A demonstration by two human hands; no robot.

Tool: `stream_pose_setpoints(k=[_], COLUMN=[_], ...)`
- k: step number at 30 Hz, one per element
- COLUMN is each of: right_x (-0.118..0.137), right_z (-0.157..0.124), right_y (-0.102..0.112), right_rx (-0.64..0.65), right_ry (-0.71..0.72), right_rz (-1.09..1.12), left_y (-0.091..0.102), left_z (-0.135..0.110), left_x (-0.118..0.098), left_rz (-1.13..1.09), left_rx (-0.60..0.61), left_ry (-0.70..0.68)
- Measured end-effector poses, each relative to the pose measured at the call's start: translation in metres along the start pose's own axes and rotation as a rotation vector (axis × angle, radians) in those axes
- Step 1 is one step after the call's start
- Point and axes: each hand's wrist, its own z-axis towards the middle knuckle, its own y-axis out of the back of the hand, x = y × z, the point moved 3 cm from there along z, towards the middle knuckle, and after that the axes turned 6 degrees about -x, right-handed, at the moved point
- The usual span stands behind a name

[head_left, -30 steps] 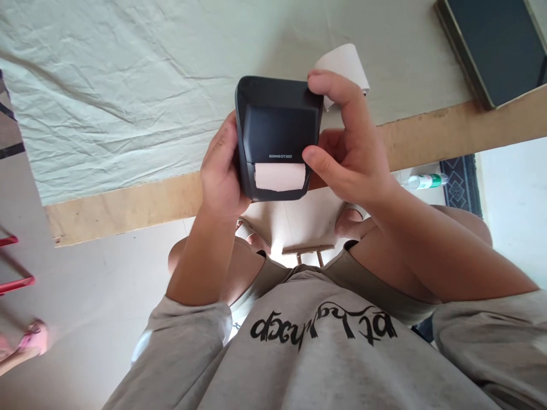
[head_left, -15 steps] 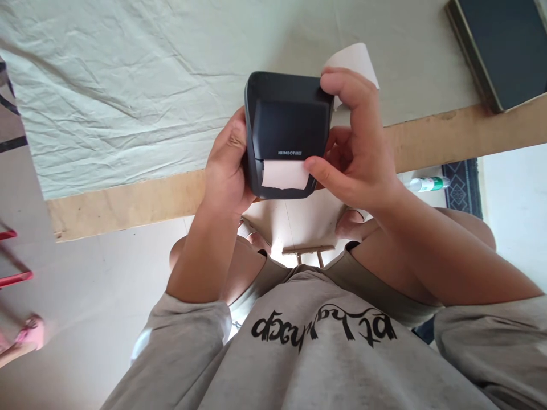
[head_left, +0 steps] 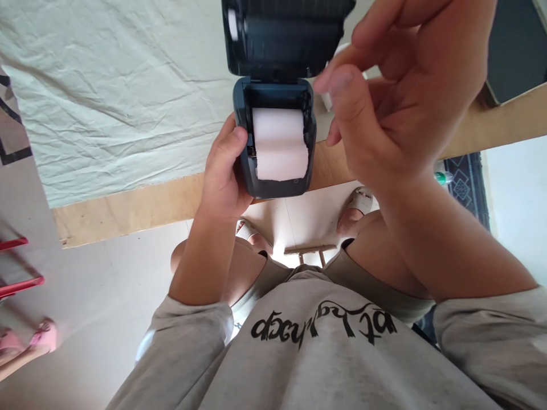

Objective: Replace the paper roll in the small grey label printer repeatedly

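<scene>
A small black label printer (head_left: 245, 165) is held above the table's front edge with its lid (head_left: 286, 40) swung up and open. A white paper roll (head_left: 280, 142) lies in the open compartment. My left hand (head_left: 222, 173) grips the printer's left side, thumb on its rim. My right hand (head_left: 393, 108) is raised close to the camera, to the right of the lid. Its thumb and fingers are curled near the lid's edge. I cannot tell whether they touch it. A second white paper roll (head_left: 327, 99) on the table is mostly hidden behind that hand.
A wrinkled pale cloth (head_left: 119, 97) covers the table, with a bare wooden edge (head_left: 128, 208) toward me. A dark flat device (head_left: 517, 51) lies at the far right. Below are my knees and sandalled feet, a bottle (head_left: 440, 177) on the floor, and another person's foot (head_left: 38, 336) at the left.
The printer's lid has swung up and open, baring the paper roll inside. My right hand left the printer's right side and rose toward the camera.
</scene>
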Motion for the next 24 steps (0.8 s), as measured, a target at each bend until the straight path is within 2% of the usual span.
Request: stream_pose_setpoints(k=[2,6,9,14,16,19,22,24], right_x=[-0.004,-0.011,-0.015,-0.016,-0.016,-0.012,-0.009,-0.015], right_z=[0.0,-0.003,-0.002,0.0,0.001,0.002,0.003,0.007], right_y=[-0.003,-0.013,-0.015,-0.016,-0.014,-0.007,0.004,0.015], right_rx=[0.017,0.26,0.361,0.559,0.607,0.579,0.565,0.469], right_ry=[0.024,0.195,0.163,0.16,0.104,0.012,-0.066,-0.116], right_rz=[-0.046,-0.368,-0.568,-0.609,-0.562,-0.393,-0.088,0.174], left_y=[-0.002,-0.007,-0.008,-0.009,-0.009,-0.007,-0.006,-0.006], left_z=[-0.001,-0.005,-0.006,-0.009,-0.01,-0.01,-0.008,-0.006], left_x=[-0.001,-0.004,-0.007,-0.008,-0.009,-0.008,-0.006,-0.006], left_rz=[0.014,0.075,0.122,0.213,0.231,0.213,0.182,0.138], left_rx=[-0.009,0.012,0.044,0.097,0.079,0.024,0.048,0.051], left_ry=[-0.008,-0.019,-0.027,-0.022,-0.056,-0.081,-0.07,-0.1])
